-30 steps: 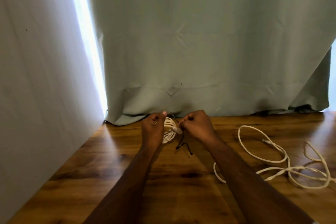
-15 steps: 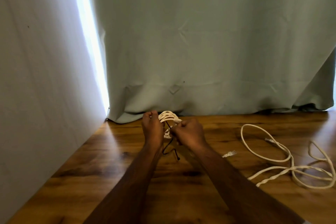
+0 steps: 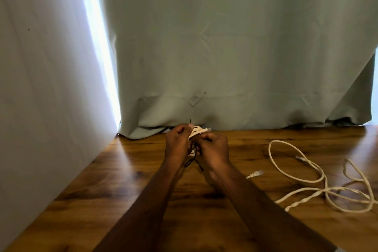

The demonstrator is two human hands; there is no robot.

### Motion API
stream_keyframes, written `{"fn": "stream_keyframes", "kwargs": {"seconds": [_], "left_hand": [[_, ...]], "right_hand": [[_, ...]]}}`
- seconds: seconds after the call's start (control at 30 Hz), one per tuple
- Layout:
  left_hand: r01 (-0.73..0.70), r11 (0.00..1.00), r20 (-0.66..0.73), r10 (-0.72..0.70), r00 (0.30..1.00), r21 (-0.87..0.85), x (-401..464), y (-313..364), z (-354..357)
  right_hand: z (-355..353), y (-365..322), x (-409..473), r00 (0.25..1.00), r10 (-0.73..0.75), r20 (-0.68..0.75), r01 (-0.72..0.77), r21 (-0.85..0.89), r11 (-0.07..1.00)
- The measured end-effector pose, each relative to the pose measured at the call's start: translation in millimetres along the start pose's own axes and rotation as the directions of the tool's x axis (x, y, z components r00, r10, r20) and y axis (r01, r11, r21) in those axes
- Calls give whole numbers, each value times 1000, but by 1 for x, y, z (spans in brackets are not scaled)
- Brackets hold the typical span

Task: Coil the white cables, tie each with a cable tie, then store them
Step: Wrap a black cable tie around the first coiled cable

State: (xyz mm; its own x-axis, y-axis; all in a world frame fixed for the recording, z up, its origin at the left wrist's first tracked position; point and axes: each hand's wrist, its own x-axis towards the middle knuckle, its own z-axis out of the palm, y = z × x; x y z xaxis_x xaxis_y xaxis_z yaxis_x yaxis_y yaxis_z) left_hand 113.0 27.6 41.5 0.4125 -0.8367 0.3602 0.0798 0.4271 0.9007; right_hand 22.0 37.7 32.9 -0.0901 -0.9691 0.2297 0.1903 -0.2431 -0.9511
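Note:
A small coil of white cable (image 3: 198, 130) is held up between both hands above the wooden table (image 3: 131, 186). My left hand (image 3: 177, 143) grips the coil from the left. My right hand (image 3: 212, 149) pinches it from the right, with a plug end sticking out above the knuckles. A thin black cable tie (image 3: 193, 159) hangs down between the wrists, and its tip pokes up above the left hand. A second white cable (image 3: 311, 180) lies loose and tangled on the table at the right, its plug (image 3: 255, 174) near my right forearm.
A grey-green curtain (image 3: 225, 57) hangs along the table's far edge. A pale wall (image 3: 41, 88) closes the left side, with bright light in the gap between them.
Both hands have drawn closer together and lifted slightly with the coil. The black tie now hangs lower between the wrists and one end sticks up above the left hand.

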Motion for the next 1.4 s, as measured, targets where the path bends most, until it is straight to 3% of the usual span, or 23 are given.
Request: {"fn": "stream_keyframes", "kwargs": {"seconds": [0.23,0.3,0.37,0.43,0.5,0.6,0.8,1.0,1.2,1.3,1.4], "left_hand": [[54,986,-17,-57,998,-156,-3,3,-2],[62,979,-24,-68,997,-196,-4,3,-4],[81,974,-12,-85,996,-213,-5,3,-6],[88,979,6,-88,996,-184,-5,1,-6],[72,988,21,-70,997,-135,-5,-2,-5],[-6,999,112,10,994,-41,-10,-4,0],[-81,996,191,71,979,45,-13,-3,4],[15,991,300,-55,952,134,-25,-8,11],[20,966,336,-109,935,259,-27,-13,10],[110,974,280,-164,946,197,-25,-16,8],[217,969,213,-238,948,117,-22,-16,7]], "right_hand": [[4,5,3,998,-56,37,58,-52,997],[3,3,2,997,-62,49,69,-138,988],[-2,-3,3,984,-177,-7,163,-350,923],[-11,-14,5,929,-362,-76,294,-442,847],[-18,-22,9,907,-417,-55,365,-391,845],[-23,-24,16,940,-325,106,341,-298,891],[-35,-24,28,940,-316,126,340,-314,886],[-47,-35,40,904,-417,-99,383,-246,890],[-71,-54,48,859,-402,-316,389,-107,915],[-73,-51,46,887,-394,-240,391,-66,918],[-67,-45,41,918,-394,-35,389,-96,916]]}}
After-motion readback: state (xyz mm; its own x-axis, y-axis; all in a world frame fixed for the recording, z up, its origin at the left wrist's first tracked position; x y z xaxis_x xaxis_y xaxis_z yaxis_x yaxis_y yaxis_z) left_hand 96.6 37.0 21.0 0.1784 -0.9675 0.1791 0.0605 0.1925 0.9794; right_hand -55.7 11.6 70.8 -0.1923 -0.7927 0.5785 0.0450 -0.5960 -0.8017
